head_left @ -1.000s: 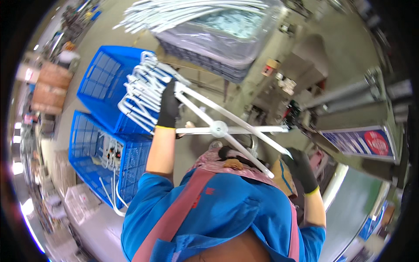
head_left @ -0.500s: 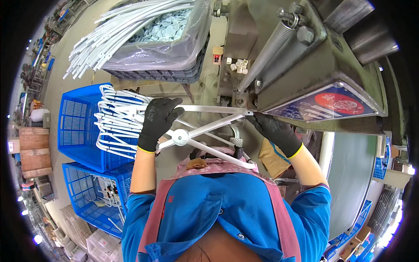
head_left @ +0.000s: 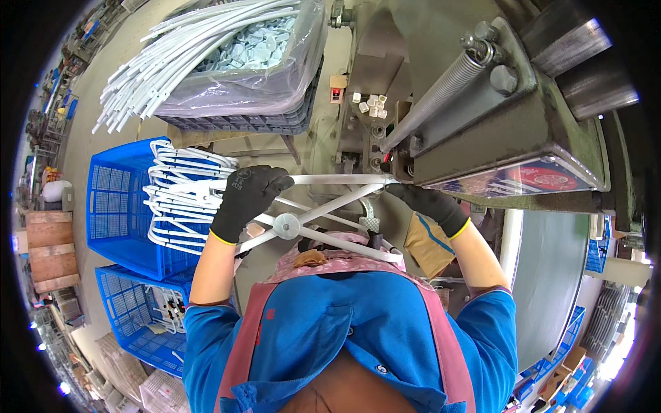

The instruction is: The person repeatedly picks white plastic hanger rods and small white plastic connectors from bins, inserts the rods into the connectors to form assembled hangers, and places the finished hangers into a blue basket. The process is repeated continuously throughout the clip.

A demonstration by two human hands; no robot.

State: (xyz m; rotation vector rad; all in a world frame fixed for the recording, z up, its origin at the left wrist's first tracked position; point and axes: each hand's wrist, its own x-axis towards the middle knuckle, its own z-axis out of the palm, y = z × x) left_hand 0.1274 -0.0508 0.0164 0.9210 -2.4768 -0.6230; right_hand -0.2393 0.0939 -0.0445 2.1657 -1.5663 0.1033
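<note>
1. Two hands in black gloves are yours, and both of them are busy with one white frame (head_left: pixel 337 179) of crossed tubes, which lies directly to the left of the grey machine (head_left: pixel 509 144).
2. Your left hand (head_left: pixel 249 196), the one more far from the machine, is wrapped around the frame near its left end.
3. Your right hand (head_left: pixel 432 206) is just beside the machine, below its lower edge; its fingers pinch the frame at the end where two tubes meet.
4. Between your hands, left of the machine, one round disc (head_left: pixel 286 226) sits at the crossing of the tubes.
5. Some small white blocks (head_left: pixel 373 107) rest just left of the machine's spring (head_left: pixel 441 93).
6. Farther left of the machine, you have a grey crate (head_left: pixel 268 124) with long white tubes (head_left: pixel 158 65) and pale round pieces (head_left: pixel 255 48).
7. Farthest left from the machine are two blue crates (head_left: pixel 117 213); the upper one carries many bent white frames (head_left: pixel 179 206).
</note>
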